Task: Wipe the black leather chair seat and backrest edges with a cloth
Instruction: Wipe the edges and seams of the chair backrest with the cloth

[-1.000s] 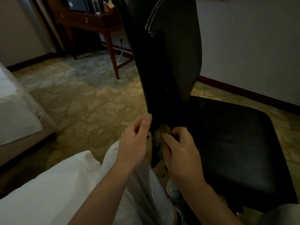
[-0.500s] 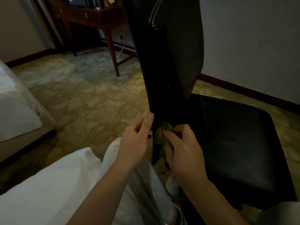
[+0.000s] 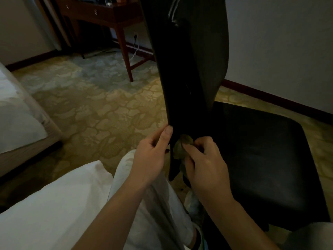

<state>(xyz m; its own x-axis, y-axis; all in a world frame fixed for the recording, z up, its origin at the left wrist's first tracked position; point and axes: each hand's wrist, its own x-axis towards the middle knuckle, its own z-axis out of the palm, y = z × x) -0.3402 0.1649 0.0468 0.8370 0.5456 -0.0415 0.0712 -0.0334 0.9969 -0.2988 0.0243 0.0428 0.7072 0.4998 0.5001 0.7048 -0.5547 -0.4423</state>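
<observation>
The black leather chair stands in front of me, its tall backrest (image 3: 182,69) seen edge-on and its seat (image 3: 261,159) to the right. My left hand (image 3: 151,156) grips the backrest's lower left edge, thumb up along it. My right hand (image 3: 203,163) pinches a small olive-green cloth (image 3: 181,147) against the backrest's lower edge, just right of the left hand. Most of the cloth is hidden under my fingers.
A wooden desk (image 3: 108,13) with slim legs stands at the back left, a cable on the floor beside it. A bed (image 3: 16,120) lies at the left. Patterned carpet (image 3: 90,105) covers the floor. My white-clothed legs (image 3: 72,204) are below the hands.
Both hands have stayed low on the backrest edge with the cloth; the view has shifted slightly, and the hands have edged a little upward along the edge.
</observation>
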